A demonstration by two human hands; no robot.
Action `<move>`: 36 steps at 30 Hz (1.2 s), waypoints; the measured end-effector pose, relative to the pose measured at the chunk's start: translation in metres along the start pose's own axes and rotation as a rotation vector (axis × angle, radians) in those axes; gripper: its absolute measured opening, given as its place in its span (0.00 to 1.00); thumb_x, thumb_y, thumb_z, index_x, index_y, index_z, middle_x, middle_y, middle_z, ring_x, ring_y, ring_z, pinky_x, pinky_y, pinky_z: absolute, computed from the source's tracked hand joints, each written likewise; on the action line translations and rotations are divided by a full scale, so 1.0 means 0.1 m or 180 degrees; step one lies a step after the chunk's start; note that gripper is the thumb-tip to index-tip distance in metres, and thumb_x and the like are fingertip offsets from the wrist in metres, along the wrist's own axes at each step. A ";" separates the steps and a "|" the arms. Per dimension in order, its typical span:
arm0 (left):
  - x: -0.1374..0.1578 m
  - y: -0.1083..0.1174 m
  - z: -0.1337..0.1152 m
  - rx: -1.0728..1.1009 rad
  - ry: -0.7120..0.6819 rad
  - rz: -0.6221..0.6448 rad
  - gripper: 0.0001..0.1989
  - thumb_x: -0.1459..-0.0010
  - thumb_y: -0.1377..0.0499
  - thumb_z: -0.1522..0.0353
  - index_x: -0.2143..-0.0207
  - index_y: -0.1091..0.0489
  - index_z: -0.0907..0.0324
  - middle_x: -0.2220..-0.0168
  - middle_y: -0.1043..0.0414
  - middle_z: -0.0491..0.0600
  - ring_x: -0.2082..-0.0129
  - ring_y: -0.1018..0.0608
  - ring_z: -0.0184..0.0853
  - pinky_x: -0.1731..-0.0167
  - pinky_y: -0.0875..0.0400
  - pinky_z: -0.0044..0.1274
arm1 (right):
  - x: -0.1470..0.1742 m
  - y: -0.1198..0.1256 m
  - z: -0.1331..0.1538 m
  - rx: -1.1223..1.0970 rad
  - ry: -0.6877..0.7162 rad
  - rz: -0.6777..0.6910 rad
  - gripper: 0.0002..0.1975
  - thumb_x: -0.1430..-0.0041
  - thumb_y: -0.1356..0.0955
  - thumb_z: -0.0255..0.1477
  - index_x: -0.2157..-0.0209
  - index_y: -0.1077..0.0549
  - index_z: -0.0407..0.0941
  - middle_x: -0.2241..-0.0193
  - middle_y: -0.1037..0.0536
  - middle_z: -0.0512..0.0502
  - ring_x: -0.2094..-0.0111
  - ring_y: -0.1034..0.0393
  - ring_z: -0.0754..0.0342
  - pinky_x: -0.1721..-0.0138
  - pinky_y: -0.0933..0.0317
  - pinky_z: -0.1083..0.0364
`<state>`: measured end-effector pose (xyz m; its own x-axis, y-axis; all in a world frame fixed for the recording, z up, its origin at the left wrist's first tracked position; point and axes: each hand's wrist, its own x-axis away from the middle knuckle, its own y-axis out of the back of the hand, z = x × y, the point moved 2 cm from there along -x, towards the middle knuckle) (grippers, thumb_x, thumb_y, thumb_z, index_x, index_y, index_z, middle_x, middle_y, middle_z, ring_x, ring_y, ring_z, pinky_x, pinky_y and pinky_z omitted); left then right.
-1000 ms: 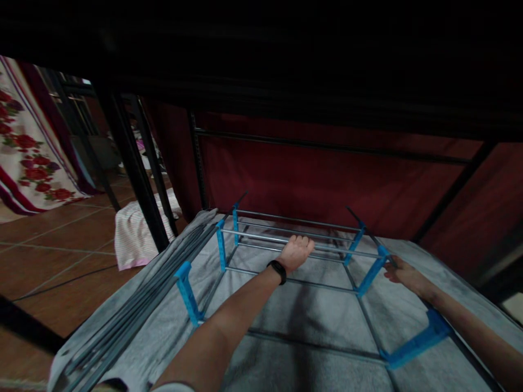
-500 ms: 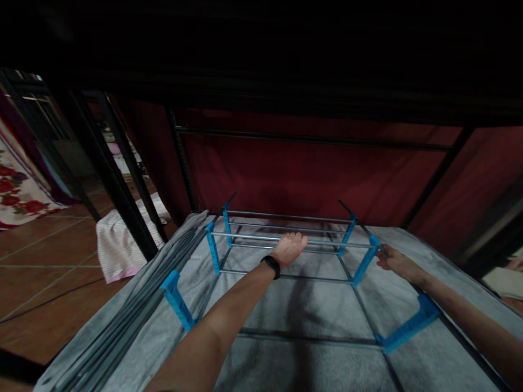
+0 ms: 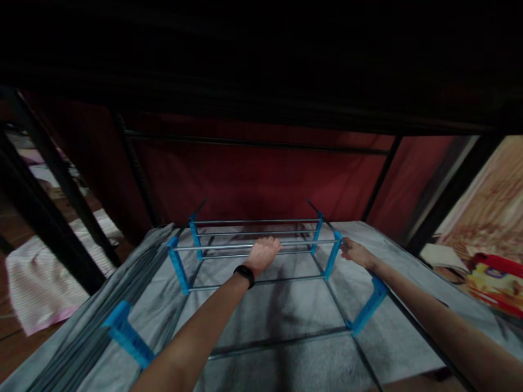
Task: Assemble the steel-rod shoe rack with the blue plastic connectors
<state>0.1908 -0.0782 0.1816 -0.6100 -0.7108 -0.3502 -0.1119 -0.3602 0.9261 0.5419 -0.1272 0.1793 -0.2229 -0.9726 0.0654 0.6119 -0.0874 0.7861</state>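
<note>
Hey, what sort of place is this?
Possibly a bunk-bed sleeping space at home: black posts at the sides, a grey blanket spread below, and red cloth hanging behind.

The person's bare left hand [image 3: 263, 254] is covering part of a slim silvery metal rod [image 3: 216, 247]. The right edge is cutting off a red-and-yellow printed package [image 3: 495, 280], its print blurring; long grey rods [image 3: 84, 340] are leaving at bottom left.
</note>
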 end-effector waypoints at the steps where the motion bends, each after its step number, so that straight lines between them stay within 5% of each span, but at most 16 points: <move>1: -0.01 0.00 0.00 0.0022 0.0025 0.0025 0.15 0.27 0.52 0.62 0.56 0.30 0.60 0.59 0.25 0.56 0.57 0.22 0.41 0.58 0.32 0.29 | 0.00 0.00 0.01 0.0024 -0.0005 -0.0006 0.13 0.33 0.41 0.30 0.51 0.31 0.46 0.69 0.21 0.46 0.63 0.22 0.50 0.63 0.33 0.57; 16: -0.02 -0.01 0.02 -0.0081 0.0004 -0.0003 0.15 0.26 0.54 0.62 0.56 0.30 0.59 0.59 0.24 0.55 0.58 0.23 0.43 0.59 0.35 0.30 | -0.06 0.02 0.00 0.0254 -0.0022 -0.0097 0.13 0.36 0.38 0.28 0.51 0.29 0.43 0.64 0.20 0.43 0.63 0.24 0.50 0.62 0.37 0.56; 23: 0.04 0.00 0.01 -0.0065 -0.0102 -0.0071 0.17 0.29 0.56 0.71 0.52 0.28 0.60 0.57 0.24 0.56 0.56 0.25 0.44 0.53 0.35 0.33 | -0.02 0.04 0.05 0.0427 -0.0019 -0.0061 0.16 0.33 0.39 0.28 0.48 0.30 0.42 0.62 0.19 0.40 0.65 0.24 0.51 0.65 0.38 0.57; 29: 0.18 -0.13 0.02 -0.0202 -0.0205 -0.0462 0.30 0.36 0.53 0.79 0.32 0.41 0.65 0.42 0.28 0.60 0.43 0.27 0.44 0.40 0.37 0.36 | 0.02 0.05 0.11 0.0747 -0.0050 -0.0044 0.18 0.32 0.42 0.28 0.46 0.30 0.39 0.58 0.19 0.36 0.63 0.23 0.51 0.64 0.38 0.57; 36: 0.44 -0.27 0.06 -0.0376 -0.0296 -0.0773 0.38 0.41 0.51 0.80 0.27 0.50 0.65 0.29 0.41 0.57 0.28 0.42 0.43 0.29 0.49 0.38 | 0.07 0.06 0.19 0.1231 0.0008 -0.0087 0.20 0.34 0.41 0.25 0.44 0.30 0.38 0.53 0.19 0.33 0.53 0.23 0.47 0.56 0.37 0.56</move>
<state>0.1624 -0.0963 0.1419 -0.6464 -0.5387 -0.5404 -0.1747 -0.5849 0.7921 0.5299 -0.1310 0.1963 -0.2331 -0.9716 0.0399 0.2743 -0.0263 0.9613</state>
